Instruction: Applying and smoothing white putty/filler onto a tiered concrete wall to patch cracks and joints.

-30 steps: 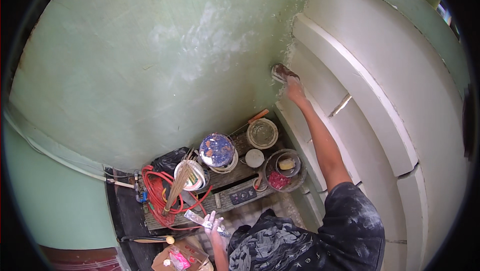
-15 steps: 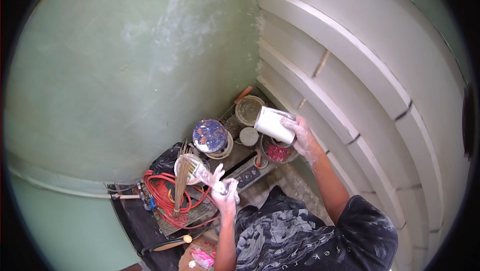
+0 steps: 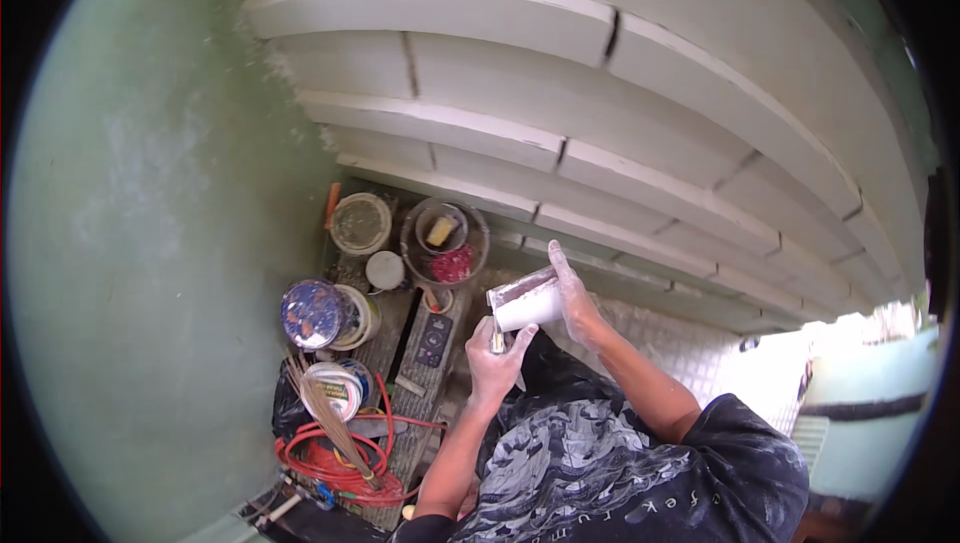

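Near your chest, your left hand (image 3: 497,358) pinches a small scraper (image 3: 497,341) against the white trowel (image 3: 527,303), which your right hand (image 3: 575,295) grips. Farther left sit a bowl (image 3: 445,235) and paint cans (image 3: 361,224) by the green wall (image 3: 150,203).

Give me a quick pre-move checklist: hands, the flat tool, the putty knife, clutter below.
1. Right hand grip on the wide flat white tool: ok, fingers wrap its far end.
2. Left hand grip on the small putty knife: ok, though the blade is mostly hidden.
3. Knife meeting the flat tool's edge: cannot tell.
4. Filler loaded on the tool: ok, white coat shows.
5. Open containers below the hands: not ok, uncovered.
6. Red hose coil clear of the hands: ok.
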A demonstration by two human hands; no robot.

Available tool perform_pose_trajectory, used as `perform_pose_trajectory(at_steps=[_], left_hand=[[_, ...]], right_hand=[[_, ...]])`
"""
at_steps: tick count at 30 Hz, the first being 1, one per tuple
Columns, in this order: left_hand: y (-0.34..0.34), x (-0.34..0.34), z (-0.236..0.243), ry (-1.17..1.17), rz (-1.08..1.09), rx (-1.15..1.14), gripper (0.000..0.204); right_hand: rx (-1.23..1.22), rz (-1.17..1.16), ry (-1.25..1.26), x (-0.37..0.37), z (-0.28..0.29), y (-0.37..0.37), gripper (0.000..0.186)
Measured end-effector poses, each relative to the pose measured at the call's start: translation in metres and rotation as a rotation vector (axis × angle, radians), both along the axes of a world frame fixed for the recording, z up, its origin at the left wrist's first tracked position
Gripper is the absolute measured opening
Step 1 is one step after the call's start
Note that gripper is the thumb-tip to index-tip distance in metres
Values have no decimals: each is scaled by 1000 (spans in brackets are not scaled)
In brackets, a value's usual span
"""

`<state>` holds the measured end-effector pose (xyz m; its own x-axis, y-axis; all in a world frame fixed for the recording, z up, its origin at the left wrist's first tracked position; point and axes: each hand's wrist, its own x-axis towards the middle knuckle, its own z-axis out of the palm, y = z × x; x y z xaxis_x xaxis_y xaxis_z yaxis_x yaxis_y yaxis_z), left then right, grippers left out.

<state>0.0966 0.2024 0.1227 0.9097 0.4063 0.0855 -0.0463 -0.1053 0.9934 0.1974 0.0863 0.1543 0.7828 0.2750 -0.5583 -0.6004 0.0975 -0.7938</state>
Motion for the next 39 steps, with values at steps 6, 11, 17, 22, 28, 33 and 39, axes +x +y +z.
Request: perform_pose_trajectory(at_steps=[6, 11, 17, 22, 28, 33, 39], left_hand=[[-26, -3, -6, 208, 106, -362, 24], [-46, 0, 11, 366, 131, -604, 27], [-88, 16, 10, 353, 263, -657, 32], [-142, 28, 1, 302, 236, -337, 34], [-213, 40, -12, 361, 445, -173, 25], [-261, 38, -1, 332, 469, -559, 21], [-321, 11, -9, 383, 362, -753, 27]], right_hand=[[21, 343, -510, -18, 13, -55, 43], [-473, 671, -1002, -12, 5, -98, 40], [-362, 756, -770, 28, -26, -124, 31], [342, 285, 49, 66, -52, -161, 31], [454, 449, 27, 84, -56, -216, 35], [31, 1109, -551, 97, -58, -267, 50], [-170, 1176, -812, 82, -53, -326, 45]])
